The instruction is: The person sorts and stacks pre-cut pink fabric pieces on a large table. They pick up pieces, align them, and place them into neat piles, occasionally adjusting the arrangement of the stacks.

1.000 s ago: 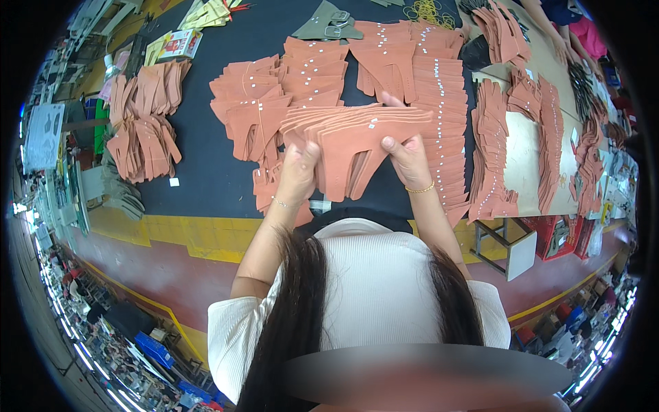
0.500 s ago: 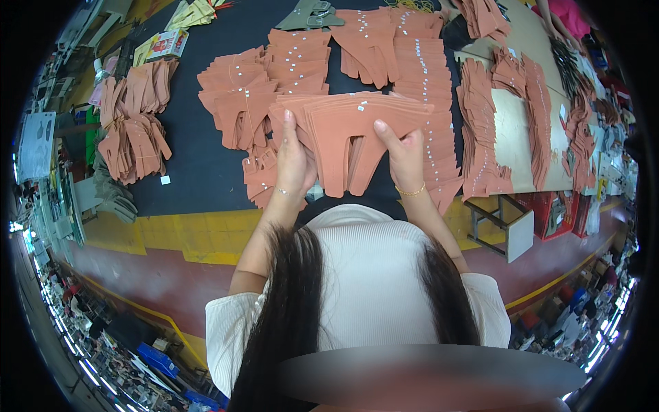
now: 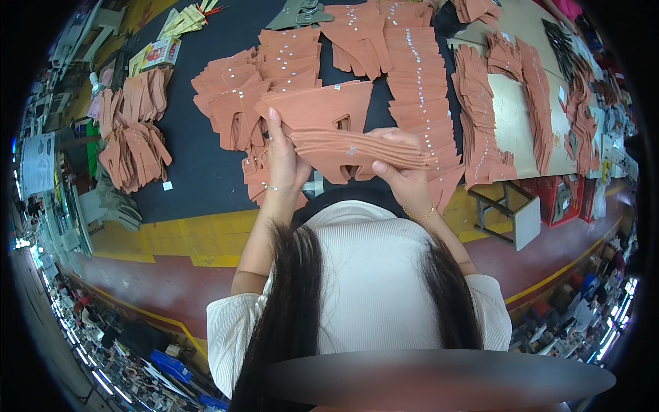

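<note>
Both my hands hold a stack of salmon-brown, leather-like cut pieces (image 3: 322, 110) over the near side of the table. My left hand (image 3: 287, 161) pinches its left end, thumb on top. At the right, my right hand (image 3: 403, 180) is closed on several layers, its thumb across their edges. These layers bend toward me and show a band of stacked edges, while a flat piece with slots stands up behind them. A small white label sits at the top edge of that piece. Around the hands lie overlapping rows of similar pieces, such as the long row (image 3: 419, 75) on the right.
The dark tabletop (image 3: 195, 161) carries more cut pieces (image 3: 134, 147) at left, a small box (image 3: 161, 53) and green buckled pieces (image 3: 298, 14) at the back. More rows lie on a tan board (image 3: 511, 123) at right. A stool (image 3: 525, 223) and red crate (image 3: 566, 206) stand below.
The stack was held flat and fanned, facing up. Now its front layers are bent over toward me, edges showing. My right hand has moved nearer and lower, and its thumb now lies across the edges.
</note>
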`<state>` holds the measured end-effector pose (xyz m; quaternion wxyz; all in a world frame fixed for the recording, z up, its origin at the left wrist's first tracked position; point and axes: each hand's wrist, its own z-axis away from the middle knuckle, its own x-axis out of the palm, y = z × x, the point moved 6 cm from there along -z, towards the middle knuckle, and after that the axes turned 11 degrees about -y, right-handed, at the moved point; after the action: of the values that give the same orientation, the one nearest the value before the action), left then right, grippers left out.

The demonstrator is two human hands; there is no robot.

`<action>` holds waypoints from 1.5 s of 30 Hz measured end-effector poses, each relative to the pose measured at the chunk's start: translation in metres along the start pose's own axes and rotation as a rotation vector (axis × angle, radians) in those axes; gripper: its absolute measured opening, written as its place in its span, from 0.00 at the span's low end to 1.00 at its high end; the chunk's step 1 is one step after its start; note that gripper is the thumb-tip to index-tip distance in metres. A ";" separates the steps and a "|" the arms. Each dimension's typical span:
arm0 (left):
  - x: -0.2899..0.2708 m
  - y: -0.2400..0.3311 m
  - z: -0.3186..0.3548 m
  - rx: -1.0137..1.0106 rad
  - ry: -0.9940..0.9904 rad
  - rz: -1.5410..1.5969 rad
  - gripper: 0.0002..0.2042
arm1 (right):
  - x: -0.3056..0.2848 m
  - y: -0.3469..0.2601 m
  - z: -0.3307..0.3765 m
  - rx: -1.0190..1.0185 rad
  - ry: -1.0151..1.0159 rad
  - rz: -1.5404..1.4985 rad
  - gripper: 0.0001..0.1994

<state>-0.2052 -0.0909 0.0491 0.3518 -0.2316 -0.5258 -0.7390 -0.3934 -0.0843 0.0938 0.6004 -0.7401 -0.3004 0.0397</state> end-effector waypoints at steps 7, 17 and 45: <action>-0.007 0.002 -0.007 -0.028 -0.035 0.048 0.32 | -0.012 -0.020 0.017 0.043 -0.043 -0.002 0.19; -0.101 0.002 -0.014 -0.202 0.084 0.048 0.16 | -0.119 -0.036 0.078 0.429 0.289 0.228 0.25; -0.115 -0.013 -0.050 0.030 -0.110 -0.372 0.24 | -0.196 0.046 0.082 0.410 0.468 0.041 0.25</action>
<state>-0.1393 -0.1035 -0.0573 0.1835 -0.1654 -0.5888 -0.7696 -0.5691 -0.1142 -0.0302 0.7890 -0.5987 -0.1247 -0.0599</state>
